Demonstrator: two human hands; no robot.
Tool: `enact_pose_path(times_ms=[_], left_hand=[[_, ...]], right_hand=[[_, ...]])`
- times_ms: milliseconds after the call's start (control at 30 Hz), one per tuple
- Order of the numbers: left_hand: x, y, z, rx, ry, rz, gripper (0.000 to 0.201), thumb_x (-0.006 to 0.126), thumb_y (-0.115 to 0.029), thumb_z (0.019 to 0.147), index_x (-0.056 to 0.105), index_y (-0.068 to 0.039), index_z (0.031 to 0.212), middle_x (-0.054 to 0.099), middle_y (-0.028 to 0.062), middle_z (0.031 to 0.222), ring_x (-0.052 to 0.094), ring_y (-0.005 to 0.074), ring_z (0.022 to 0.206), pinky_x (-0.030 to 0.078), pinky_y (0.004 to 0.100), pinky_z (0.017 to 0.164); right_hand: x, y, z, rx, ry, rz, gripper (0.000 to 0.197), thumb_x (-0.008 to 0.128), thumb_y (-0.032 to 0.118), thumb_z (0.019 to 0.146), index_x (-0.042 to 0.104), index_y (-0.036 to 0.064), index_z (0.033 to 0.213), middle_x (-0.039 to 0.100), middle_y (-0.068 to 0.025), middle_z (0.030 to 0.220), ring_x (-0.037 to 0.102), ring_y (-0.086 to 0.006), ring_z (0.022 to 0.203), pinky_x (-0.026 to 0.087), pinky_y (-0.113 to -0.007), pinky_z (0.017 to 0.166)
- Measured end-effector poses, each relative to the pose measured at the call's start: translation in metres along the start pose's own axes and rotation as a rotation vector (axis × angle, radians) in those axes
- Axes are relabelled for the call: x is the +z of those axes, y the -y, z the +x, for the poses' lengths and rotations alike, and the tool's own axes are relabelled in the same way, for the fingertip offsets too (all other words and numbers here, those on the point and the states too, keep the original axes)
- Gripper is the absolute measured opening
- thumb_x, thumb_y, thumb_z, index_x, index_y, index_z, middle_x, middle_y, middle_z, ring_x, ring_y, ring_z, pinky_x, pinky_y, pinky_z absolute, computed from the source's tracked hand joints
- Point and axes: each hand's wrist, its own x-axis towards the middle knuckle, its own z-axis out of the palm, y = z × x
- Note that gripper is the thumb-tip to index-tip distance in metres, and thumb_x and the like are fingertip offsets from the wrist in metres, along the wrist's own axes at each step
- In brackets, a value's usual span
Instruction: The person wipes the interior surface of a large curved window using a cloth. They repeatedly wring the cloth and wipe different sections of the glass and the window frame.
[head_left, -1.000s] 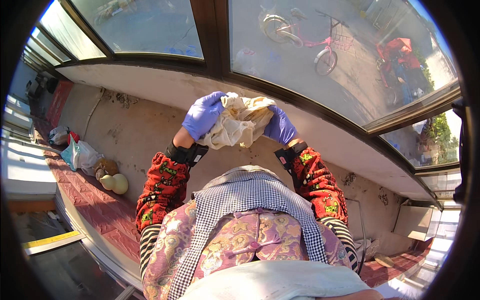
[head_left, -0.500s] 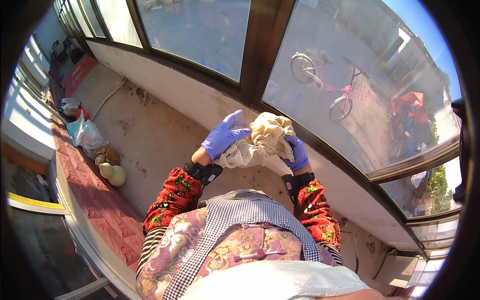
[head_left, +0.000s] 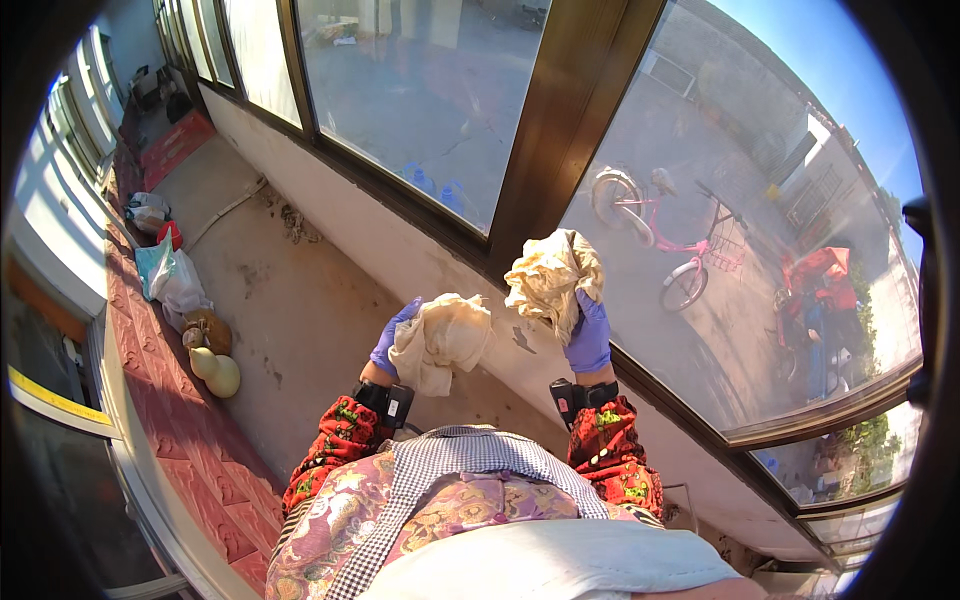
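Purple-gloved, clamping a cream rag [head_left: 442, 340] in the left hand [head_left: 386, 348], and hiding most of that hand's fingers behind the hanging folds. Clutching a bunched yellowish rag [head_left: 553, 278] in the right hand [head_left: 590, 340], and covering those fingertips too, so not showing how far they are curling. Holding both rags in the air, apart from each other, over the floor [head_left: 265, 330] and near the low wall [head_left: 350, 205]. Reaching both forearms forward from the lower edge, angling the left hand inward, pointing the right one almost straight ahead. Seeing also a pale gourd [head_left: 220, 375] and plastic bags [head_left: 180, 285] along the edge of the red brick strip [head_left: 190, 440], not making out the bags' contents. Looking through a hazy pane [head_left: 650, 150] at a pink bicycle [head_left: 637, 225] and a red-covered shape [head_left: 815, 268], too unclear for naming.
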Motion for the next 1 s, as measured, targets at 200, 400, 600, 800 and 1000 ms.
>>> enact_pose_path(times_ms=[200, 400, 600, 800, 1000], left_hand=[[-0.024, -0.043, -0.014, 0.518, -0.161, 0.695, 0.039, 0.056, -0.024, 0.1, 0.057, -0.001, 0.131, 0.06, 0.0097, 0.132, 0.061, 0.022, 0.115, 0.048, 0.0336, 0.101], [-0.097, -0.098, -0.008, 0.328, -0.225, 0.338, 0.038, 0.059, -0.019, 0.098, 0.057, 0.0, 0.131, 0.062, 0.0093, 0.126, 0.062, 0.0197, 0.111, 0.049, 0.032, 0.098], [-0.156, -0.163, -0.001, 0.229, -0.272, 0.252, 0.038, 0.062, -0.014, 0.096, 0.057, 0.002, 0.131, 0.065, 0.0089, 0.119, 0.062, 0.0174, 0.107, 0.05, 0.0304, 0.096], [-0.129, -0.222, 0.072, 0.102, -0.025, 0.313, 0.04, 0.063, -0.013, 0.097, 0.058, 0.0, 0.135, 0.069, 0.0086, 0.111, 0.065, 0.0155, 0.099, 0.052, 0.0289, 0.089], [-0.08, -0.232, 0.154, 0.536, 0.007, 1.349, 0.041, 0.073, -0.019, 0.09, 0.063, -0.003, 0.127, 0.07, 0.005, 0.093, 0.06, 0.0061, 0.082, 0.051, 0.0251, 0.077]], right_hand=[[0.059, 0.004, 0.071, -0.165, 0.048, 0.055, 0.05, 0.058, 0.023, 0.1, 0.043, 0.008, 0.145, 0.056, -0.0106, 0.139, 0.058, -0.0283, 0.123, 0.05, -0.044, 0.103], [0.115, -0.016, 0.138, -0.225, 0.072, 0.213, 0.045, 0.061, 0.02, 0.098, 0.05, 0.0048, 0.14, 0.06, -0.0106, 0.133, 0.059, -0.0257, 0.121, 0.049, -0.04, 0.103], [0.168, -0.048, 0.173, -0.313, 0.099, 0.2, 0.046, 0.063, 0.019, 0.096, 0.051, 0.0042, 0.138, 0.061, -0.0131, 0.131, 0.059, -0.0283, 0.119, 0.047, -0.043, 0.104], [0.191, -0.092, 0.179, -0.095, 0.086, 0.23, 0.045, 0.063, 0.019, 0.095, 0.053, 0.0036, 0.136, 0.062, -0.0126, 0.13, 0.061, -0.0274, 0.119, 0.05, -0.041, 0.103], [0.201, -0.124, 0.192, -0.13, 0.097, -0.028, 0.037, 0.058, 0.021, 0.098, 0.057, 0.0043, 0.132, 0.063, -0.0109, 0.127, 0.062, -0.0245, 0.117, 0.049, -0.038, 0.102]])
